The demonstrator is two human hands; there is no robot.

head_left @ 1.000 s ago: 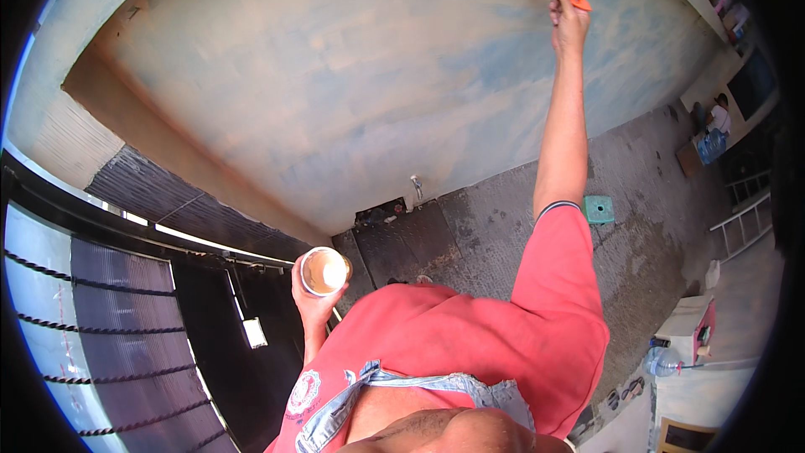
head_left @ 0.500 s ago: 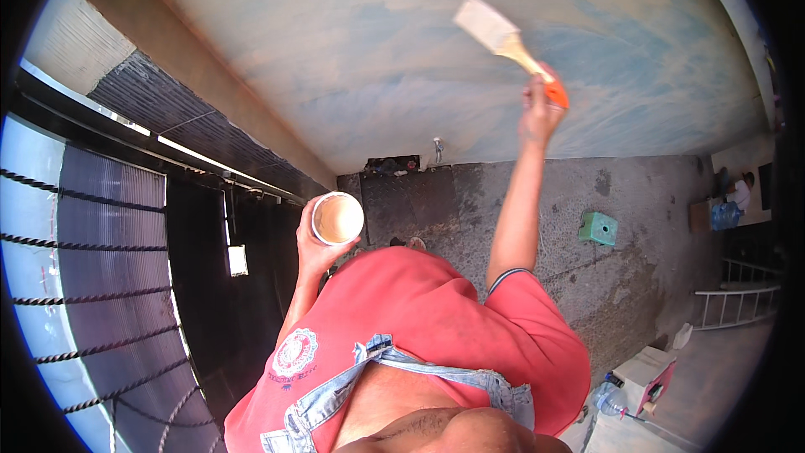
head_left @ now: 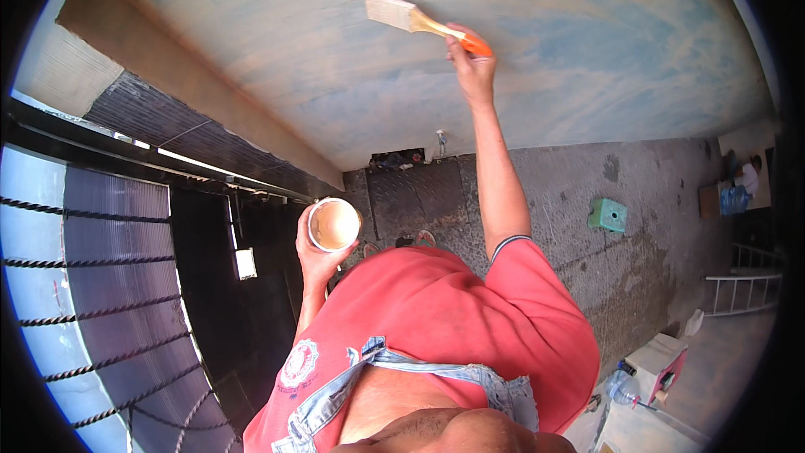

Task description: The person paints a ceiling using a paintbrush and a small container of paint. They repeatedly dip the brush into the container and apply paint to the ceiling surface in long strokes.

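Note:
My right hand point(head_left: 470, 67) grips a wide paintbrush point(head_left: 392, 10) by its orange-tipped handle. Its pale bristles lie on or very near the wall point(head_left: 587, 42), which is mottled with soft blue and peach. Lower down on the left, my left hand point(head_left: 317, 256) holds a round cup point(head_left: 334, 224) with cream-coloured liquid in it, just above my red shirt and beside a dark doorway.
A green plastic stool point(head_left: 608, 214) stands on the rough floor point(head_left: 553, 184). A ladder point(head_left: 742, 292), a water jug point(head_left: 622, 386) and boxes are at the right, where another person point(head_left: 749, 174) is partly visible. A gate with twisted bars point(head_left: 92, 260) borders the left.
The brush has swept leftward across the wall from the upper right, dipping lower half a second ago. The cup in my left hand has risen from its place a second ago.

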